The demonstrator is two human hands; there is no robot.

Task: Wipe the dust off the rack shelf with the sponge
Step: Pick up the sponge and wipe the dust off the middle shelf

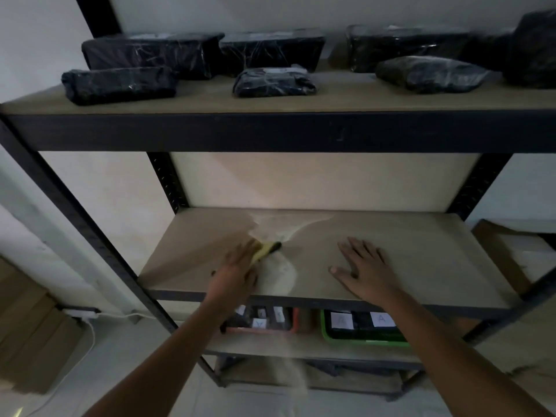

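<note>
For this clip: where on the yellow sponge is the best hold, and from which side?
Press the sponge from above across its broad top face, as the left hand does. It lies flat on the shelf, so a palm-down hold suits wiping; its sides look thin.

Middle wooden rack shelf (pixel 421 254): left hand (pixel 237 272) on the yellow sponge (pixel 266 249), right hand (pixel 365 272) flat beside it (black wrapped parcels (pixel 150 54) shelf above).

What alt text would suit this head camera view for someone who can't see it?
A person's left hand pushes a yellow sponge through pale dust on a rack shelf, while the right hand rests flat beside it. Black wrapped parcels sit on the shelf above.
</note>
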